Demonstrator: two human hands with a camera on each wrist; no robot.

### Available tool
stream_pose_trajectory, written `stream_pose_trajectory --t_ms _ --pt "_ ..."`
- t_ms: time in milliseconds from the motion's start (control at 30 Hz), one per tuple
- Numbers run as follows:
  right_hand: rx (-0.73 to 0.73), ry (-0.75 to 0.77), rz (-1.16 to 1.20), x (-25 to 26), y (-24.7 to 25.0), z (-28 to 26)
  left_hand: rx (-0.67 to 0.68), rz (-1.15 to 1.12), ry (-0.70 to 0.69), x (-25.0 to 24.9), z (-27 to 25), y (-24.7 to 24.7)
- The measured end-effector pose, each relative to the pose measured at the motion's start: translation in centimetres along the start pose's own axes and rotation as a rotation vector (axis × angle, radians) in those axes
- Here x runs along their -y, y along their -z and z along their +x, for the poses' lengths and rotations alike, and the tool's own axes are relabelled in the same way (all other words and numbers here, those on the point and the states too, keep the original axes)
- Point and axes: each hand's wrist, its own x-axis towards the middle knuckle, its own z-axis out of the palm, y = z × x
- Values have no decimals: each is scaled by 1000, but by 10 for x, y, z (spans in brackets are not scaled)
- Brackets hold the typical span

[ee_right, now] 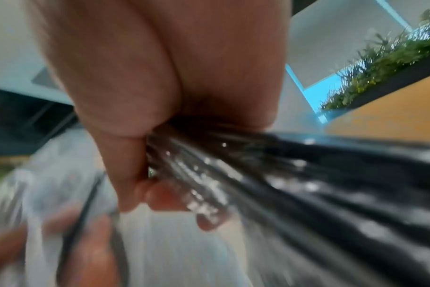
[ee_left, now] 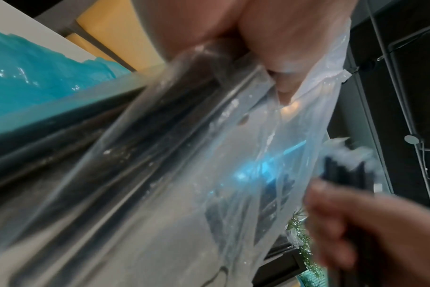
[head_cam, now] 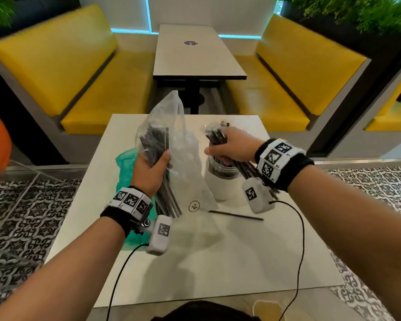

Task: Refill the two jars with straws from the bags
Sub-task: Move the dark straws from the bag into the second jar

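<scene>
My left hand [head_cam: 152, 169] grips a clear plastic bag [head_cam: 171, 126] of black straws [head_cam: 156, 144] and holds it upright above the white table [head_cam: 218, 262]. The left wrist view shows that hand [ee_left: 270, 38] curled round the bag [ee_left: 184, 155]. My right hand [head_cam: 232, 147] grips a bundle of wrapped black straws [head_cam: 217, 136] just above a white jar [head_cam: 220, 181] that has straws in it. Up close, the right hand [ee_right: 160, 77] is closed round the bundle [ee_right: 307, 174]. One loose straw [head_cam: 236, 215] lies on the table. I see no second jar.
A teal plastic bag [head_cam: 125, 167] lies on the table under my left wrist. Wrist-camera cables [head_cam: 299, 251] trail over the near table edge. Yellow benches [head_cam: 83, 89] and another table [head_cam: 195, 54] stand beyond. Patterned floor lies on both sides.
</scene>
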Motion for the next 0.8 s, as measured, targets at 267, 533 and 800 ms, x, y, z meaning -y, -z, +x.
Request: stream_pose_trajectory --t_ms 267,533,800 --pt "270 -185 -252 -87 -130 13 -109 76 53 27 -9 20" --pt "224 -194 -415 -115 -185 33 -123 105 73 55 -19 31" --pt "317 -94 -321 -92 -165 35 -79 103 74 49 -13 29"
